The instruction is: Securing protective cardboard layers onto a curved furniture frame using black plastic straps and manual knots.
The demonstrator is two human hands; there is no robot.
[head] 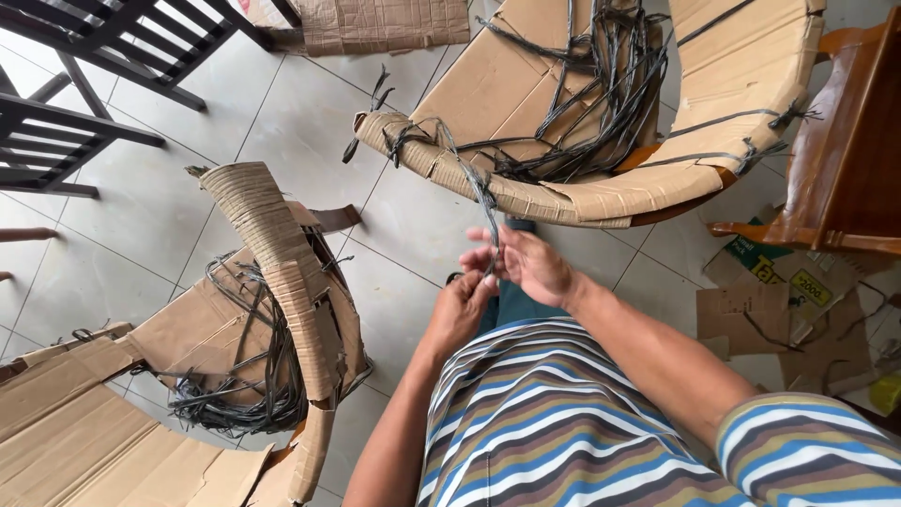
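At the upper left of the frame we see a dark slatted wooden chair frame [75, 84] standing on the pale tiled floor [282, 122]. Below it, at lower left, lies a curved piece of furniture wrapped in brown cardboard [272, 253], with a tangle of dark plastic strapping [253, 376] bunched inside it.

In the middle of the frame we find our left hand [460, 310], curled nearly shut with its fingertips pinched on a thin grey strap [474, 183]. Our right hand [530, 263] is just beside it and touching it, its fingers partly bent and closed round the same strap at the same spot. The strap runs from our hands up to the rim of a second cardboard-wrapped curved chair [601, 197] at the upper centre, where it is tied round the wrapping; more dark straps [601, 94] lie heaped in that chair's hollow. Our striped shirt [544, 422] fills the bottom centre.

At the right edge stands a polished brown wooden chair arm [845, 150], and beneath it scraps of torn cardboard [779, 310] are scattered on the tiles.
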